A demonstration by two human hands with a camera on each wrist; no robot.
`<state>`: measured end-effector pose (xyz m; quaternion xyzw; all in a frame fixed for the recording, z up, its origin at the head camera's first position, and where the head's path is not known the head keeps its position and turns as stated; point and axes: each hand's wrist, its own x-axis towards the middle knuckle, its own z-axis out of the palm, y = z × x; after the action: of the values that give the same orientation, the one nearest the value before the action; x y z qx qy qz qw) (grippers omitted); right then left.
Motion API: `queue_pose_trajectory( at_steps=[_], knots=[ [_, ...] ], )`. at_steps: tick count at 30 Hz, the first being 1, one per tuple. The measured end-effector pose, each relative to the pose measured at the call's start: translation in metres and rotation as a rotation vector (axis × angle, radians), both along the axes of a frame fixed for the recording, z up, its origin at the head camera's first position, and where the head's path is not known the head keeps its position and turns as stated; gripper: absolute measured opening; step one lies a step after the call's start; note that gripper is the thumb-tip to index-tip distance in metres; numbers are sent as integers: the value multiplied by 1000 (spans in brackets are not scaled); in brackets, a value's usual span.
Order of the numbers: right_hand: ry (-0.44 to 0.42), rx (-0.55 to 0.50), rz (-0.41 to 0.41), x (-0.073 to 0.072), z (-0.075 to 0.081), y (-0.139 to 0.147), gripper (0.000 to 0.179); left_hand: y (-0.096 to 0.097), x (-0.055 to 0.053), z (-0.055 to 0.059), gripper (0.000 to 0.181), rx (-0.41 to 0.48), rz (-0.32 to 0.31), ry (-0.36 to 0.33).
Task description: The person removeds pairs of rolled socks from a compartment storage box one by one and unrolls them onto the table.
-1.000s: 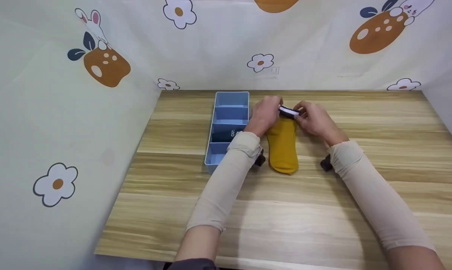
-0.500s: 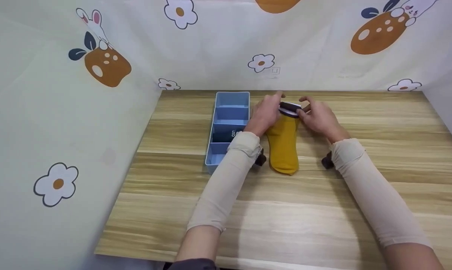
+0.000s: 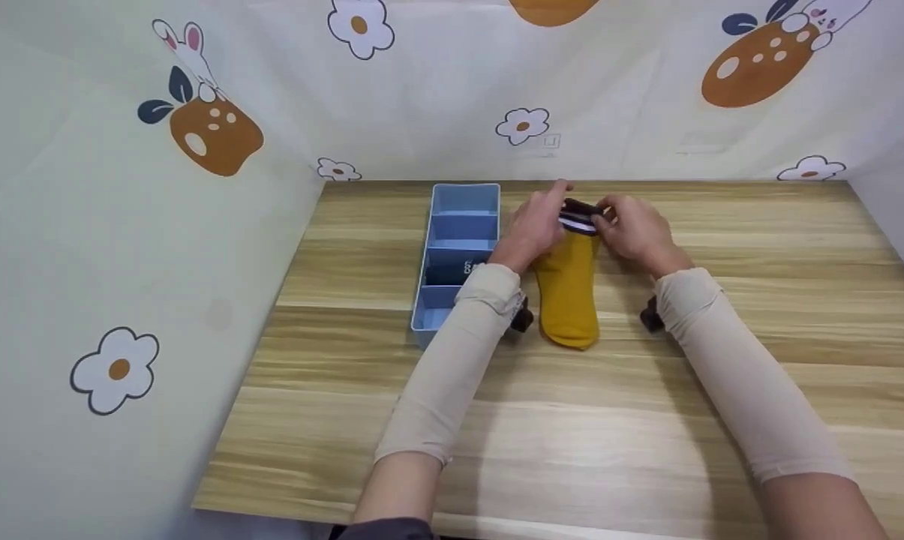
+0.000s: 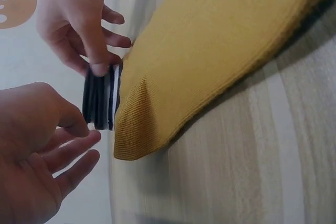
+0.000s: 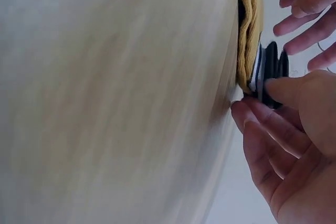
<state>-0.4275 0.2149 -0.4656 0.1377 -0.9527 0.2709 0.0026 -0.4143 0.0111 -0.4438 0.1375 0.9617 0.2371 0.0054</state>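
Note:
A mustard-yellow sock (image 3: pixel 568 300) lies with its toe toward me, its dark, white-striped cuff (image 3: pixel 581 223) at the far end. The cuff is folded into several stacked layers, as the left wrist view shows. My right hand (image 3: pixel 635 229) pinches the cuff's right side; in the right wrist view its thumb (image 5: pixel 283 90) presses on the dark folds with fingers underneath. My left hand (image 3: pixel 534 225) is at the cuff's left side. Its fingers (image 4: pixel 73 153) are spread and fairly straight, with the thumb close to the cuff's corner; whether it touches cannot be told.
Left of the sock stands a light blue divided box (image 3: pixel 427 251), partly behind my left forearm. One compartment holds a dark item (image 3: pixel 452 268) with white lettering. The wooden table (image 3: pixel 572 450) meets patterned walls (image 3: pixel 632 90) at the back and left.
The sock's cuff has been turned over, with a dark fold now behind the white stripe. My left index finger has straightened away from the cuff. The right fingers have drawn in on the cuff.

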Motion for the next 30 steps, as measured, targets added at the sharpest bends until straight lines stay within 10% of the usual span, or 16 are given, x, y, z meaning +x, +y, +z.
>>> queue_pose_trajectory(
  at_steps=[16,30],
  knots=[
    [71,72,-102,-6,-1,3,28,-6,15,18,38,-107,-48,-194],
    [-23,91,-64,-8,-1,5,35,-15,62,54,33,-315,-303,-241]
  ],
)
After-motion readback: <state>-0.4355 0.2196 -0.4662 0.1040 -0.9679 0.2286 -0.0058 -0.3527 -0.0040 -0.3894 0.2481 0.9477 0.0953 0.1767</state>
